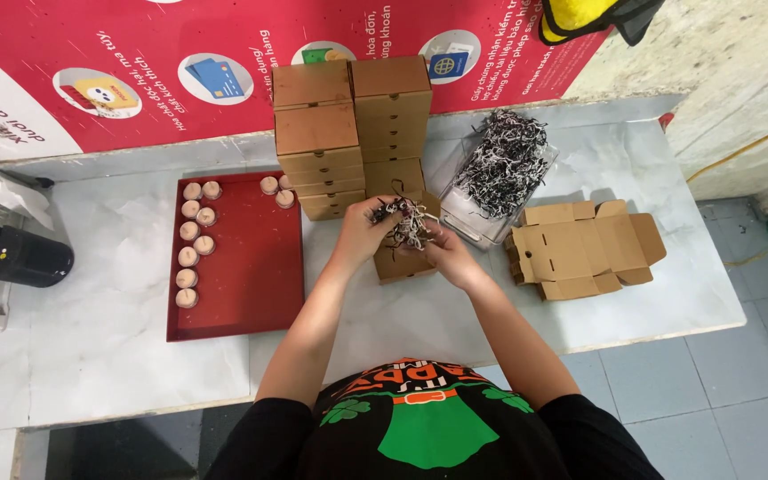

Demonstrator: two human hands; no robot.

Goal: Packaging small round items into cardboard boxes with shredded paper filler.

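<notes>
My left hand [363,226] and my right hand [449,256] both grip a tuft of black-and-white shredded paper filler [408,222], held just above a small open brown cardboard box [399,265] on the white marble table [117,329]. A clear bin [471,222] full of the same shredded filler [507,160] stands right behind my right hand.
A red tray [251,276] at the left carries several small round cream-coloured items. Stacks of closed brown boxes [353,133] stand at the back centre. Flat unfolded cardboard boxes [584,249] lie at the right. A black cylinder [20,256] rests at the far left.
</notes>
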